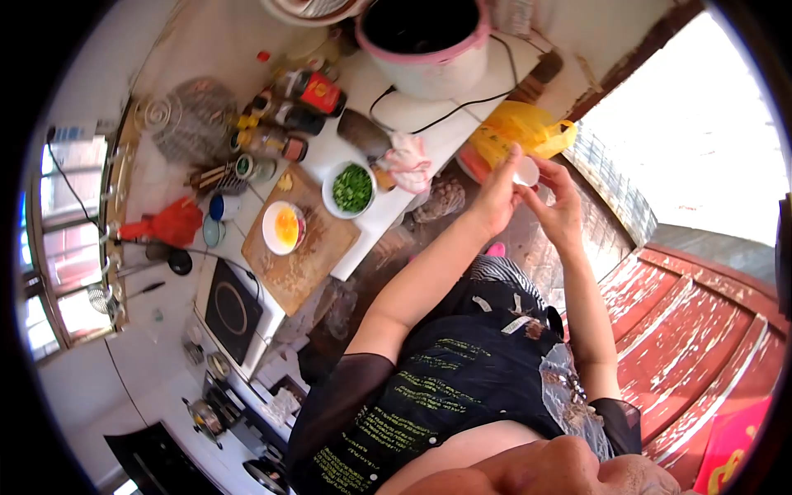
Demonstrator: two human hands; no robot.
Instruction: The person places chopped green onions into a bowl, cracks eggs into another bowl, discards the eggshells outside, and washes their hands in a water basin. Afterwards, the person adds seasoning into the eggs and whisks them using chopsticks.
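Observation:
Both hands are held out together beside the counter, near a yellow plastic bag [516, 130]. A small white piece, which looks like an eggshell [525, 172], sits between them. My left hand [497, 194] has its fingers closed round one side of it. On the other side, my right hand [561, 202] pinches it with fingers and thumb. On the wooden cutting board [293, 268] stands a white bowl [286, 228] with yellow egg in it. Next to the board is a white bowl of chopped greens [351, 189].
A large pink-rimmed pot [429, 66] stands on the counter, with a black cable beside it. Sauce bottles [318, 92] stand near the wall. A cloth [407, 162] lies at the counter edge. An induction cooker [233, 312] is past the board. A red door [685, 346] is at the right.

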